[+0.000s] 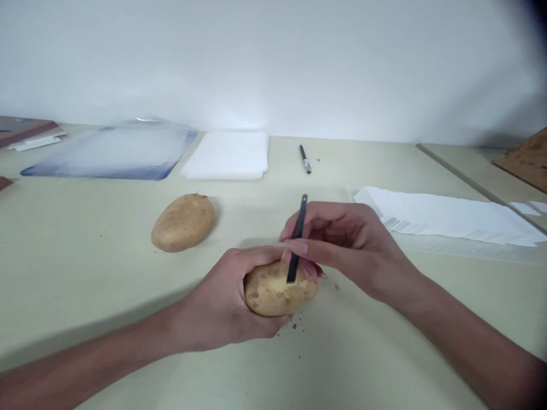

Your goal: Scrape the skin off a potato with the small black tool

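We see the bare left hand [222,310] curled around an oval yellow-brown potato [269,302], low over the pale green table [64,239]. Bare right hand [354,245] pinches a slim dark flat blade [301,222] between thumb and fingers, square end at a pale patch; firm contact we cannot tell. Dark crumbs [294,326] nearby. Beyond, we note a second oval tan potato [183,223] to the left, stacked white paper [226,155], a black pen [305,159], fanned white sheets [444,213] at right.
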Demonstrator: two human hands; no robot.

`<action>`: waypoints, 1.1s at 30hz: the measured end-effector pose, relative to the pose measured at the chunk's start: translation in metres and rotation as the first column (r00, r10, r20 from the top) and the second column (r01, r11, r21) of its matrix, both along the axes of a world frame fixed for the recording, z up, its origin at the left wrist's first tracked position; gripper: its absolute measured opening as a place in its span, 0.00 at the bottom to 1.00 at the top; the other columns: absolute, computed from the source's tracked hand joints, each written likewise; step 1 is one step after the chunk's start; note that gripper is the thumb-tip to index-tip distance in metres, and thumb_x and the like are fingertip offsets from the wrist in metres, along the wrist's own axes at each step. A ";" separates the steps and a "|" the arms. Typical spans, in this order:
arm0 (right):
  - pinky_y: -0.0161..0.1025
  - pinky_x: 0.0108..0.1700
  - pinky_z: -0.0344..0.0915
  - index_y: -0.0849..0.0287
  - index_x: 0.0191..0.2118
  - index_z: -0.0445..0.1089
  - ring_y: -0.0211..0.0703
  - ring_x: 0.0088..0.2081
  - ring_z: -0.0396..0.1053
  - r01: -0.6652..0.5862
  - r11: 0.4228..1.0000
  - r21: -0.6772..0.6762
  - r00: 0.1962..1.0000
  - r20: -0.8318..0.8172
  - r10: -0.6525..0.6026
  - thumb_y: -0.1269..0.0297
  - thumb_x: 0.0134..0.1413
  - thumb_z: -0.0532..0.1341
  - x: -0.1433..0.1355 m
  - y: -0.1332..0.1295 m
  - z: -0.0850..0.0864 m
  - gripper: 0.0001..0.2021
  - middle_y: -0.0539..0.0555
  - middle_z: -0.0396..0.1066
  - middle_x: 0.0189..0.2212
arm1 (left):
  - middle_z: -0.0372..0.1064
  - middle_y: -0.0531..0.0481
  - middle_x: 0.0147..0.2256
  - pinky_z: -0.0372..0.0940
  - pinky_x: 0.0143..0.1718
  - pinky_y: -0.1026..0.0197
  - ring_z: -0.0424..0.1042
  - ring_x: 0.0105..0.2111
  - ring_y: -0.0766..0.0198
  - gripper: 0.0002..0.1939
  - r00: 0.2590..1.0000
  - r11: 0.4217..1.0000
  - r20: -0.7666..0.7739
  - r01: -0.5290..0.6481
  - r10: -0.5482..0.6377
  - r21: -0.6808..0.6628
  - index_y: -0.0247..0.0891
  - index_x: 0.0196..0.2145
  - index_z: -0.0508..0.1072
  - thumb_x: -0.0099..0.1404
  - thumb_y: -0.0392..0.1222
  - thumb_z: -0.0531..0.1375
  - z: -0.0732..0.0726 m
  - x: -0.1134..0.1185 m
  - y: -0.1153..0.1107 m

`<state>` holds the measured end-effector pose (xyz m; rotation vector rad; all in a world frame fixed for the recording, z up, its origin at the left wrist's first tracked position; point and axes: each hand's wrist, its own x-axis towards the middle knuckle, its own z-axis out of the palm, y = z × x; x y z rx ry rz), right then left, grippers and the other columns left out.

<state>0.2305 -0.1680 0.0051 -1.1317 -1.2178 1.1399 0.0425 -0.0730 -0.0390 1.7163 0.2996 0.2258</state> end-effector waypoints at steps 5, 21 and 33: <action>0.34 0.29 0.71 0.58 0.37 0.77 0.37 0.27 0.73 0.075 0.993 0.090 0.995 -0.071 -0.069 0.70 0.60 0.70 0.011 -0.001 -0.002 0.02 0.50 0.75 0.28 | 0.75 0.53 0.53 0.73 0.48 0.62 0.76 0.49 0.57 0.34 0.995 0.985 0.005 -0.098 0.098 0.145 0.51 0.58 0.73 0.55 0.34 0.72 -0.005 -0.003 -0.002; 0.32 0.22 0.67 0.61 0.33 0.78 0.34 0.20 0.69 0.056 0.987 0.148 0.998 0.010 -0.058 0.70 0.54 0.74 0.002 -0.005 -0.005 0.05 0.48 0.72 0.23 | 0.76 0.52 0.48 0.73 0.41 0.63 0.76 0.43 0.60 0.29 0.998 0.997 -0.066 -0.013 0.018 0.074 0.46 0.56 0.74 0.57 0.33 0.70 0.008 -0.002 -0.001; 0.31 0.23 0.62 0.63 0.31 0.76 0.33 0.20 0.66 0.007 0.986 0.165 0.999 0.030 -0.012 0.71 0.58 0.71 -0.011 -0.001 -0.016 0.06 0.47 0.69 0.19 | 0.72 0.58 0.36 0.68 0.33 0.71 0.71 0.34 0.69 0.17 0.999 0.997 0.026 -0.030 0.028 0.076 0.45 0.43 0.77 0.58 0.29 0.68 0.002 -0.002 -0.003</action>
